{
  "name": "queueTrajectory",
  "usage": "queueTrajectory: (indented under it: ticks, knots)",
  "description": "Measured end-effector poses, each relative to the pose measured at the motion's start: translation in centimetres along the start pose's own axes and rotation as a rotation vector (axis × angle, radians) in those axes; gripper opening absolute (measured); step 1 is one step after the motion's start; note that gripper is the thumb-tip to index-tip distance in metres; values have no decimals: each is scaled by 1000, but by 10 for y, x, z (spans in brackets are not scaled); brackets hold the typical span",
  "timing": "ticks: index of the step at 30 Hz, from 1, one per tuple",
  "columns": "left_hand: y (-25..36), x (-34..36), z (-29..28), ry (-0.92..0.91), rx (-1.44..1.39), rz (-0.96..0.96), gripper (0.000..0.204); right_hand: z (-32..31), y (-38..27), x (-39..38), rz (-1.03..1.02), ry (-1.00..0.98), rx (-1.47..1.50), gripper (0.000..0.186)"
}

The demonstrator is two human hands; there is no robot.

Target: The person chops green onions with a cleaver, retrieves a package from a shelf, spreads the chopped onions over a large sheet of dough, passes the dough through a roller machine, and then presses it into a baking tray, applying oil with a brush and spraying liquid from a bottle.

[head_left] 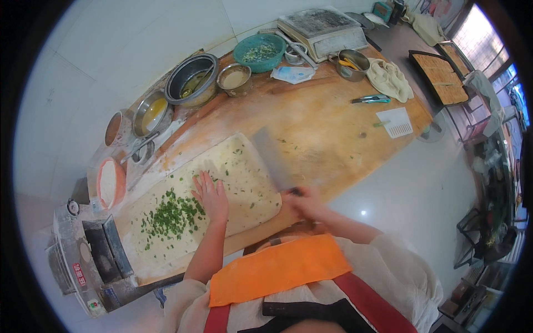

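A long rolled sheet of dough [239, 216] lies along the wooden board, dotted with chopped green onion, piled thicker on its left part [172, 216]. My left hand [210, 194] rests on the dough with fingers spread. My right hand [302, 202] grips the dark handle of a wide blade [266, 155], blurred by motion, at the dough's right end.
Several bowls [191, 77], a green basin [258, 54] and a scale [321, 32] line the back wall. A cutter [371, 99], slotted turner [394, 122] and cloth [388, 80] lie rightward. A machine [91, 263] is at left; trays [437, 77] stand far right.
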State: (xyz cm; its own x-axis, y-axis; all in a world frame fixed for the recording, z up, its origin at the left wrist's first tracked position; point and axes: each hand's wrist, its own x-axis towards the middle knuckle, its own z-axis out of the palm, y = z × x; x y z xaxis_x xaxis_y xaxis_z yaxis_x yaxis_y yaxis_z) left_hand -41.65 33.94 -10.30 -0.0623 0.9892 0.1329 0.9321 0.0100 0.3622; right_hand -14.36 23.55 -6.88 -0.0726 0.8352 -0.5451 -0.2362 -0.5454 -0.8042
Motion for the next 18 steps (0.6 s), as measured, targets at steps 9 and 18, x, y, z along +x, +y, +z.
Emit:
queueTrajectory:
  ticks: [9, 18]
  knots:
    - [56, -35, 28, -163, -490, 306, 61, -48, 31, 31, -1, 138, -33, 21]
    - [56, -55, -27, -164, -561, 519, 62, 65, -10, 8, -12, -232, -171, 18]
